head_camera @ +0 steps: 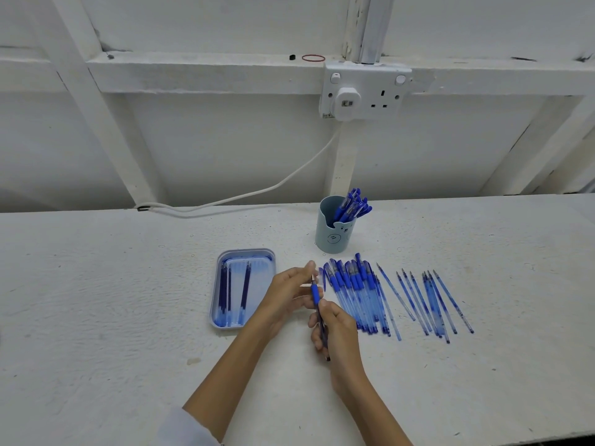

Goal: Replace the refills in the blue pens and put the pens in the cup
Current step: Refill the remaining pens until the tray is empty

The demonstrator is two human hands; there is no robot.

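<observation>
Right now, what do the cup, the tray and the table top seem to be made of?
Cup: likely matte plastic, pale blue-grey; its wall is smooth and even with a bear face on the front, and it has no shine.
Tray: probably glossy plastic, though painted metal is possible; its rim and floor show reflections.
Table top: looks like white-painted board or concrete; the surface is rough, grainy and dull.

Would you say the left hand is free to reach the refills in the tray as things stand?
Probably yes, once it lets go: the left hand pinches the tip of the pen that the right hand grips, but the tray lies right beside it with nothing between them.
</observation>
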